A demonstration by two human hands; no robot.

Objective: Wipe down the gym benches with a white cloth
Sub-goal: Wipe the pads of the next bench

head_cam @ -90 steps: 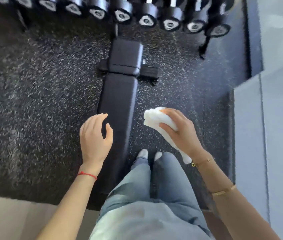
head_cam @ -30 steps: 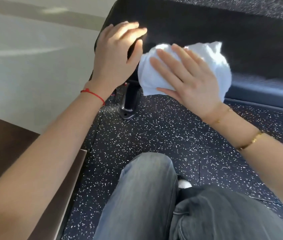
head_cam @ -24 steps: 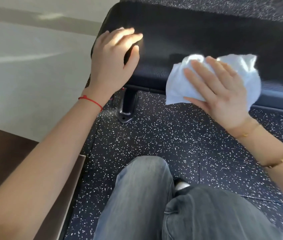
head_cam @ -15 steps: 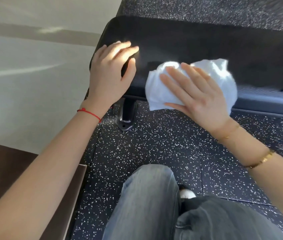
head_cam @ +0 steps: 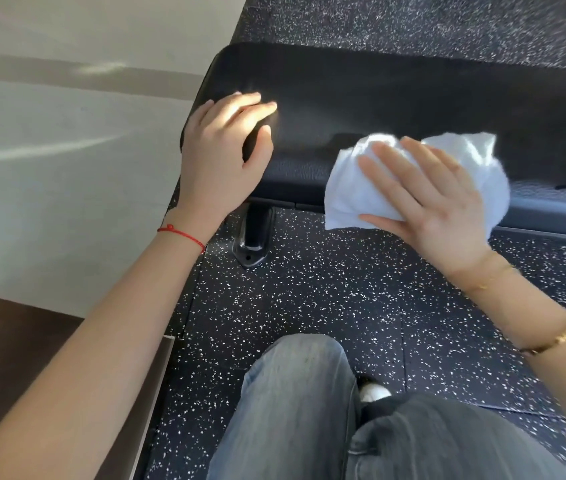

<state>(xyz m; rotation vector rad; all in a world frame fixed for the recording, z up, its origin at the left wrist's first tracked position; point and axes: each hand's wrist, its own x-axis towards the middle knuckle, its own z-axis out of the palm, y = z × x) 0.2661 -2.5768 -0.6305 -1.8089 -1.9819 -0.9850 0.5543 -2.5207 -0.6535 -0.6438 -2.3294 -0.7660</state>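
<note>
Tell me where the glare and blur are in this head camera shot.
Head view: sunlight washes out the left hand's fingers and leaves a sheen on the black bench beside them; the speckled floor smears at top right; the white cloth and right hand look fairly sharp.

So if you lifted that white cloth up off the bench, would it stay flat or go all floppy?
Probably floppy: the white cloth is bunched and wrinkled under the right hand, and its lower edge droops past the side of the bench. It likely weighs little, since flat fingers alone steer it. It would probably slide easily on the smooth black padding.
</note>
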